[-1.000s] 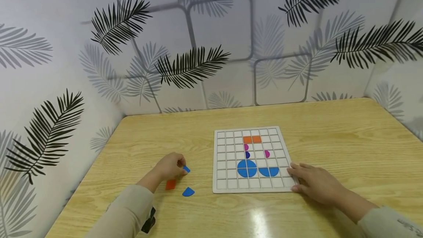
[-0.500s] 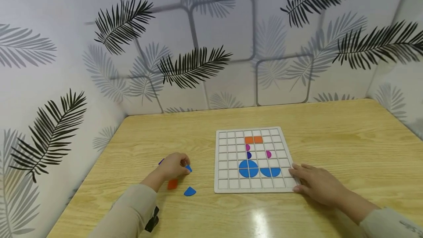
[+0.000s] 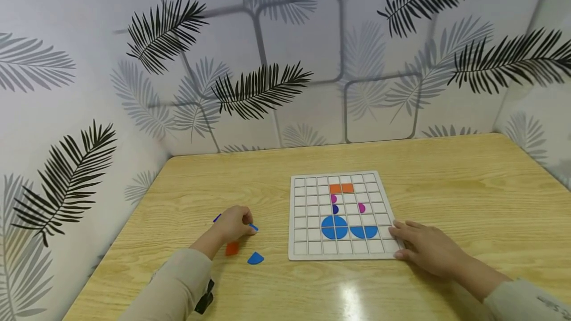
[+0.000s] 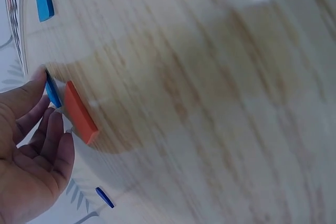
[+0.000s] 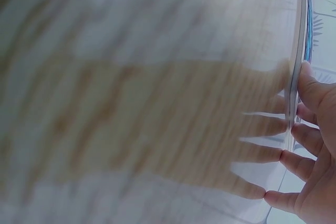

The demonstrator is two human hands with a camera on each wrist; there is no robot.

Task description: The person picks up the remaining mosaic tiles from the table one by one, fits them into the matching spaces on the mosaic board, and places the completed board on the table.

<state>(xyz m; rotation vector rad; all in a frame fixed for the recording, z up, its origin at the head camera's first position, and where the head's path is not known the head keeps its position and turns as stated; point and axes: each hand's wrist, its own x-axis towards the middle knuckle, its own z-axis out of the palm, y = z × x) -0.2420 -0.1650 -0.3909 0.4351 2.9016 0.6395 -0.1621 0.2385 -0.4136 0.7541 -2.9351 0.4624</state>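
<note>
Left hand: your fingers pinch a blue piece, left of the grid board.
Right hand: your fingers spread, touching the grid board's right edge.
Grid board: on the bench; orange squares, pink half-circles in cells.
Loose by your left hand: red square, blue wedge, navy piece.

head: bright | glare on table (one white patch) | wrist views: dimmer, hazy, wood grain blurred

The left hand hides bits of 2 things: the blue piece and dark blue piece. Marks on the right sleeve are too small to read. The right hand is cut off in its wrist view.
</note>
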